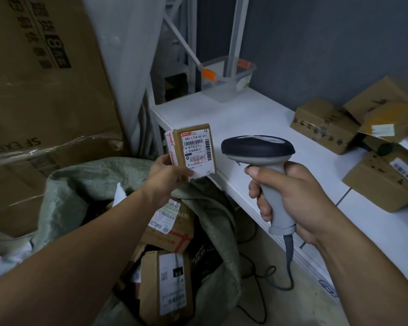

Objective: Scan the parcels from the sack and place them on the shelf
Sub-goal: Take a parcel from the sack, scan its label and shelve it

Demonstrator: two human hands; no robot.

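While the left hand (167,171) pinches a parcel (193,149) upright over the sack (80,184) by the front edge of the shelf (245,118), the right hand (292,196) grips the scanner (257,147); open shelf lies between parcel and boxes (325,125).
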